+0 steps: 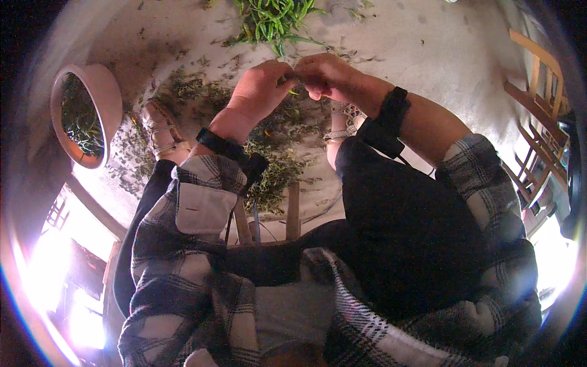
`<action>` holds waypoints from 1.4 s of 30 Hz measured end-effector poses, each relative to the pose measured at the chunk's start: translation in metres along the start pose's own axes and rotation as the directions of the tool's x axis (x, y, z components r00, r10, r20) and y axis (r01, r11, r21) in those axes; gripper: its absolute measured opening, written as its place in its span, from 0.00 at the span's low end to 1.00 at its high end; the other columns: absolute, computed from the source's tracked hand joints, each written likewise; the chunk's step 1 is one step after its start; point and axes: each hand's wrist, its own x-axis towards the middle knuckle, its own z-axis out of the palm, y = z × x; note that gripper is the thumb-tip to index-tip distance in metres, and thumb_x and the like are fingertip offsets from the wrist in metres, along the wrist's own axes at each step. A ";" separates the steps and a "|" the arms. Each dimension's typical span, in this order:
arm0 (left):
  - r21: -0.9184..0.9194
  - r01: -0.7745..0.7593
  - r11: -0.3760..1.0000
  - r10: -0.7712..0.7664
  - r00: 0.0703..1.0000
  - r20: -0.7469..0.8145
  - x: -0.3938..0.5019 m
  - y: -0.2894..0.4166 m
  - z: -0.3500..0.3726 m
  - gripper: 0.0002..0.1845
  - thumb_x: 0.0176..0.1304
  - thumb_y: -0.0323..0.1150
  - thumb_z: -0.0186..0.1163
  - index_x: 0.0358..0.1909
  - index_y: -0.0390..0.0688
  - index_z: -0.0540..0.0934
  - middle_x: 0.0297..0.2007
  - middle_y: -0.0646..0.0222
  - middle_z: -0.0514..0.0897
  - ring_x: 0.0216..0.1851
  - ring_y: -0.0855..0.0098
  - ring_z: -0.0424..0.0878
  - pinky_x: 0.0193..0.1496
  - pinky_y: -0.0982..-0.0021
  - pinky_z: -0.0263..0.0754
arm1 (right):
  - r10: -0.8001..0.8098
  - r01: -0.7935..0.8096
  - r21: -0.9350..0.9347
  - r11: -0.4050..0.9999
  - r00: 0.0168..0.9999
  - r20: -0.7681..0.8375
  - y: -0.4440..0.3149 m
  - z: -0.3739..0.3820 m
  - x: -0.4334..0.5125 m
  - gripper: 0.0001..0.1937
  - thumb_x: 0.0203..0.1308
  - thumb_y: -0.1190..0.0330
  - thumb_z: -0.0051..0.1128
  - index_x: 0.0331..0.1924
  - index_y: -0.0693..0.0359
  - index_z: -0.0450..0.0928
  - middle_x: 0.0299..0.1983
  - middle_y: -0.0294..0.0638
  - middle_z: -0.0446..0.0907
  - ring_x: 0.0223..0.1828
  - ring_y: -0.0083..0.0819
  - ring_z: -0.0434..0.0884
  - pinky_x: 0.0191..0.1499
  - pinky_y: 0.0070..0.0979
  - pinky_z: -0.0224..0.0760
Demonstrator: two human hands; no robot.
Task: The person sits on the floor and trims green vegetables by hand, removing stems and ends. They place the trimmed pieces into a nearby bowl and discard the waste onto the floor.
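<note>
My left hand (261, 87) and my right hand (328, 75) meet at the fingertips above the floor. Below my left thumb a small green tip (293, 92) pokes out, likely a chili pepper; the rest of it is hidden by my fingers. My right fingers are curled against the left ones, and whether they grip the same piece is hidden. Just beyond my hands lies a heap of long green chili peppers (275, 20). Under them, dry green and brownish plant scraps (279, 174) cover the floor.
A pale round tub (111, 105) at the left holds more green peppers or scraps (82, 114). My sandalled feet (165, 133) flank the scraps. Wooden legs (293, 211) show below me. Wooden chairs (541, 82) stand at the right. A thin cable (323, 211) crosses the floor.
</note>
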 end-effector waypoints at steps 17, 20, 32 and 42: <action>-0.828 0.533 0.171 -0.581 0.734 0.353 -0.022 -0.018 -0.002 0.07 0.56 0.27 0.55 0.37 0.41 0.76 0.25 0.72 0.76 0.20 0.80 0.69 0.18 0.79 0.60 | -0.268 0.155 -0.980 0.121 0.956 0.118 0.019 -0.014 0.030 0.10 0.52 0.72 0.53 0.40 0.59 0.76 0.29 0.45 0.76 0.30 0.37 0.78 0.31 0.33 0.73; -0.857 0.487 0.167 -0.564 0.760 0.322 -0.019 -0.012 -0.001 0.09 0.56 0.28 0.57 0.39 0.40 0.76 0.25 0.72 0.75 0.19 0.80 0.68 0.17 0.79 0.59 | 0.041 -0.158 -0.485 0.860 0.969 -0.242 0.015 -0.012 0.020 0.09 0.56 0.66 0.57 0.36 0.63 0.78 0.20 0.37 0.75 0.18 0.21 0.72 0.22 0.22 0.67; -0.883 0.468 0.042 -0.465 0.791 0.398 -0.010 0.000 0.006 0.11 0.58 0.29 0.59 0.41 0.37 0.75 0.25 0.71 0.76 0.19 0.80 0.69 0.17 0.77 0.61 | -0.271 0.153 -0.433 0.888 0.936 -0.226 -0.005 0.011 0.003 0.08 0.56 0.66 0.57 0.34 0.63 0.76 0.26 0.32 0.77 0.26 0.18 0.75 0.29 0.17 0.68; -0.812 0.538 0.228 -0.352 0.823 0.446 -0.013 -0.003 0.012 0.10 0.58 0.32 0.57 0.39 0.37 0.77 0.26 0.72 0.78 0.20 0.82 0.69 0.17 0.80 0.60 | -0.224 0.121 -0.520 0.845 0.965 -0.139 -0.002 0.009 -0.001 0.06 0.52 0.68 0.55 0.32 0.62 0.76 0.25 0.40 0.79 0.28 0.27 0.80 0.33 0.26 0.72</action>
